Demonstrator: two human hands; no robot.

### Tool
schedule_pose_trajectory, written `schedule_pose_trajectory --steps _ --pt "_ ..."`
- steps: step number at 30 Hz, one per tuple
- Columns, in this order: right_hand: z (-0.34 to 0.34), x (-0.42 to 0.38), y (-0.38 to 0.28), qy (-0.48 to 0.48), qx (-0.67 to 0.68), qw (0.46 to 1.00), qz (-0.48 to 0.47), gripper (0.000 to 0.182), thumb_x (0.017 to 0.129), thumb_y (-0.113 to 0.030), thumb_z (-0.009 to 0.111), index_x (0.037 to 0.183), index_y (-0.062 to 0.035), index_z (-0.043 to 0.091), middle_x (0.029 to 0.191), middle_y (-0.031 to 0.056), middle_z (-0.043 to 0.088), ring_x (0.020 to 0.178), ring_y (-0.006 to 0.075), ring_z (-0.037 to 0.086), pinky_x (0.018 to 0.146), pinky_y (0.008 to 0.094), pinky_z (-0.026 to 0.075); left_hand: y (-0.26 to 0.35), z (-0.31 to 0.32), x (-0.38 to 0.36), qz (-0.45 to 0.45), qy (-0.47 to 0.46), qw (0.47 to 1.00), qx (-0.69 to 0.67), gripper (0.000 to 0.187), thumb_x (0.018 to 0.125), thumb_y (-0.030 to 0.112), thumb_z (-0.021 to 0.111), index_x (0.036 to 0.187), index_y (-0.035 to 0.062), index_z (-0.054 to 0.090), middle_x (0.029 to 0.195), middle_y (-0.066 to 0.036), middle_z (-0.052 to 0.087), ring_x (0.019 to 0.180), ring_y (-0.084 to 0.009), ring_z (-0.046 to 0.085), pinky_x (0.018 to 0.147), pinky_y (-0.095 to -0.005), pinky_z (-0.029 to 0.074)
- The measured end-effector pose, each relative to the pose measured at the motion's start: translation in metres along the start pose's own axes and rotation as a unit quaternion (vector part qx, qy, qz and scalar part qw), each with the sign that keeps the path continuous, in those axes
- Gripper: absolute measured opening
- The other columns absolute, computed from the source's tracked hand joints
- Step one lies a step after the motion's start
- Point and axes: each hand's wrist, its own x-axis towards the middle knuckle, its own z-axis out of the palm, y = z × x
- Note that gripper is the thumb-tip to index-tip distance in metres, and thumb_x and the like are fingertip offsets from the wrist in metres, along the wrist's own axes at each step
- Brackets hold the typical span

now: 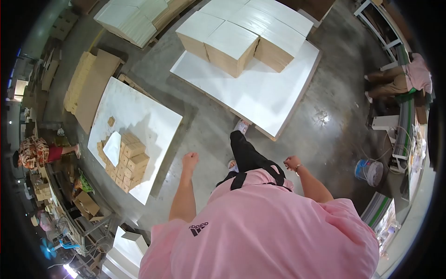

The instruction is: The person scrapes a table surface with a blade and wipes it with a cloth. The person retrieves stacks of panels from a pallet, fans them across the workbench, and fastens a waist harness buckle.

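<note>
My left hand (190, 160) is held out over the grey floor, its fingers curled into a fist with nothing seen in it. It is nearest to a white-topped board (162, 122) on the left that bears a cluster of small brown cartons (134, 162). My right hand (292, 162) hangs beside my right hip, fingers curled in, with a bracelet (298, 168) at the wrist. No object shows in that hand. Neither hand touches the boards or cartons.
Ahead, a white-covered pallet (223, 86) carries large brown stacks (234, 44) with white tops. A bucket (369, 172) stands right, near a conveyor (405, 130) and a bending person (416, 76). Another person (35, 152) is far left. Flat cardboard (100, 81) leans left.
</note>
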Motion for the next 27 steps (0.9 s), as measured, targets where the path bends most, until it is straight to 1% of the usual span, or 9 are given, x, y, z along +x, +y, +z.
schedule_pose_trajectory --steps 1,6,12,15,16,20,23,26,27 --pt "-0.004 0.015 -0.016 -0.009 0.004 1.0 0.002 0.015 0.074 -0.016 0.061 0.076 -0.0019 0.064 0.063 0.0045 0.062 0.054 0.0138 0.062 0.046 0.0268 0.047 0.004 0.001 0.007 -0.011 -0.011 0.999 0.031 0.024 0.079 0.022 0.061 0.083 -0.0009 0.066 0.068 -0.01 0.064 0.062 -0.0152 0.061 0.06 -0.0301 0.048" --pt "-0.021 0.101 -0.1 -0.004 -0.04 0.997 -0.06 0.017 0.074 -0.018 0.061 0.075 -0.0014 0.065 0.062 0.0057 0.062 0.054 0.0154 0.062 0.05 0.0279 0.049 0.036 -0.01 0.031 -0.074 -0.05 0.993 0.078 0.026 0.079 0.024 0.061 0.086 -0.0003 0.068 0.073 -0.01 0.066 0.064 -0.0179 0.065 0.062 -0.0312 0.049" --pt "-0.055 0.145 -0.225 0.052 -0.046 0.981 -0.179 0.019 0.072 -0.019 0.061 0.07 0.0005 0.063 0.06 0.0067 0.061 0.052 0.0158 0.061 0.055 0.0298 0.05 0.093 -0.017 0.105 -0.034 -0.04 0.994 0.097 0.027 0.079 0.024 0.061 0.09 0.0001 0.068 0.076 -0.011 0.068 0.066 -0.0195 0.066 0.062 -0.0314 0.05" --pt "-0.066 0.156 -0.267 0.04 -0.062 0.977 -0.202 0.021 0.072 -0.02 0.061 0.069 0.0006 0.063 0.06 0.0068 0.061 0.052 0.0157 0.061 0.055 0.0306 0.05 0.132 -0.01 0.143 -0.007 -0.059 0.994 0.09 0.029 0.079 0.024 0.061 0.092 -0.0001 0.068 0.076 -0.013 0.068 0.067 -0.02 0.066 0.063 -0.0322 0.05" --pt "-0.076 0.148 -0.286 0.006 -0.093 0.981 -0.168 0.03 0.072 -0.028 0.058 0.081 -0.001 0.068 0.09 0.0195 0.066 0.087 0.035 0.062 0.081 0.039 0.05 0.14 -0.005 0.155 0.0 -0.064 0.994 0.089 0.029 0.079 0.025 0.061 0.092 -0.0002 0.068 0.076 -0.013 0.067 0.067 -0.0202 0.066 0.064 -0.0327 0.05" --pt "-0.082 0.159 -0.307 0.017 -0.058 0.99 -0.13 0.03 0.071 -0.028 0.059 0.081 -0.0009 0.069 0.09 0.0191 0.066 0.087 0.0348 0.062 0.081 0.0392 0.05 0.188 0.007 0.185 -0.023 -0.094 0.988 0.117 0.032 0.078 0.026 0.061 0.095 -0.0004 0.067 0.078 -0.015 0.067 0.072 -0.0232 0.066 0.068 -0.035 0.049" --pt "-0.085 0.165 -0.313 0.039 -0.04 0.992 -0.11 0.03 0.072 -0.028 0.059 0.081 -0.001 0.069 0.089 0.0187 0.066 0.087 0.0343 0.062 0.081 0.0389 0.05 0.181 0.01 0.232 0.072 -0.113 0.968 0.213 0.035 0.078 0.028 0.063 0.098 -0.0003 0.066 0.084 -0.017 0.068 0.079 -0.0278 0.066 0.072 -0.0371 0.049" --pt "-0.083 0.171 -0.31 0.065 -0.032 0.993 -0.095 0.029 0.072 -0.028 0.059 0.08 -0.0012 0.069 0.088 0.0188 0.066 0.086 0.0339 0.063 0.08 0.0389 0.05 0.195 0.01 0.268 0.051 -0.133 0.957 0.251 0.036 0.078 0.029 0.064 0.099 -0.0003 0.066 0.091 -0.019 0.067 0.088 -0.0321 0.064 0.077 -0.0383 0.049" --pt "-0.078 0.178 -0.3 0.08 -0.004 0.993 -0.091 0.029 0.073 -0.028 0.059 0.078 -0.0008 0.069 0.08 0.0172 0.067 0.078 0.0318 0.064 0.075 0.0379 0.051 0.204 0.01 0.282 0.035 -0.146 0.956 0.253 0.037 0.078 0.03 0.064 0.1 -0.0001 0.065 0.094 -0.02 0.066 0.091 -0.0323 0.063 0.078 -0.0383 0.048"
